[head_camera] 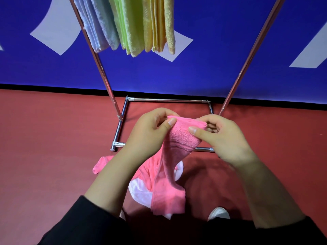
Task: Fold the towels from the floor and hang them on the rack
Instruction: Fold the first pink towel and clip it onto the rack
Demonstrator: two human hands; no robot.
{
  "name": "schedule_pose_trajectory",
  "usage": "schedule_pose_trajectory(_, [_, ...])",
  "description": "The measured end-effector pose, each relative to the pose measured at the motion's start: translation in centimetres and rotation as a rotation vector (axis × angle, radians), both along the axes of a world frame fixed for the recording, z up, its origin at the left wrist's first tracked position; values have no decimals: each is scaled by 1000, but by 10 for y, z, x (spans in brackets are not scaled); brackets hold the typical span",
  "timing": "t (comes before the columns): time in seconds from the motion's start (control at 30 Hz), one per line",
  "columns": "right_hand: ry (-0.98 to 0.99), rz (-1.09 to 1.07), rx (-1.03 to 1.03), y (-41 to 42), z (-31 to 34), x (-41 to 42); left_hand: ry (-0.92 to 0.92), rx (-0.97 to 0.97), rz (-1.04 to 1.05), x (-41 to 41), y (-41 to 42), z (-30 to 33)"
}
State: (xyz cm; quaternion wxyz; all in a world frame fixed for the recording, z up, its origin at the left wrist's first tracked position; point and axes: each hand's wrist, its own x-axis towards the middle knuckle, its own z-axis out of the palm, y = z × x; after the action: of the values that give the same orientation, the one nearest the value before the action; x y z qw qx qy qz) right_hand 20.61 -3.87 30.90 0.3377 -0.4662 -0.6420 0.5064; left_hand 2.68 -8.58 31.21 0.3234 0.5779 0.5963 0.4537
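The left hand [150,129] and the right hand [219,137] each pinch the top edge of one pink towel [177,147] between thumb and curled fingers, holding it up in front of the rack [104,82]; the towel's lower part hangs bunched and twisted toward the red floor [44,147]. Risk 1: the grip covers only a short span of the edge, close to the middle, so the corners are not under control; a fold made from this hold would likely come out crooked. Risk 2: the hanging end lies just above or against the floor pile, and it cannot be told which; lifting could drag a second piece up with it. Risk 3: a pinch this light may slip if the towel is shaken out. Count on the rack, far left to right: blue towels [100,23], green towels [131,27], yellow towels [159,23], three colour groups, the number of pieces per group not determinable from the overlapping layers. Count on the floor, near: one further pink towel [101,164] and one white cloth [139,190], partly hidden. One white shoe [219,213] is visible near right.
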Motion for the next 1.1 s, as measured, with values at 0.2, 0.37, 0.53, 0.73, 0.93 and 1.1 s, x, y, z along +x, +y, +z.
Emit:
schedule_pose_trajectory(0.2, [12, -8, 91, -4, 7, -2, -52, -7, -10, 2, -1, -2])
schedule_pose_trajectory(0.37, [74, 0, 110, -6, 14, -1, -281, -117, -91, 2, -1, 1])
schedule_pose_trajectory(0.53, [166, 72, 78, -9, 22, 1, -472, -263, -159, 8, -2, 2])
schedule_pose_trajectory(0.73, [307, 97, 1, -8, 26, 6, -586, -285, -404, 13, -6, 7])
schedule_pose_trajectory(0.93, [362, 112, 1, -9, 30, 8, -609, -415, -422, 15, -7, 1])
schedule_pose_trajectory(1.1, [349, 78, 33, -11, 36, 9, -632, -479, -352, 19, -8, -2])
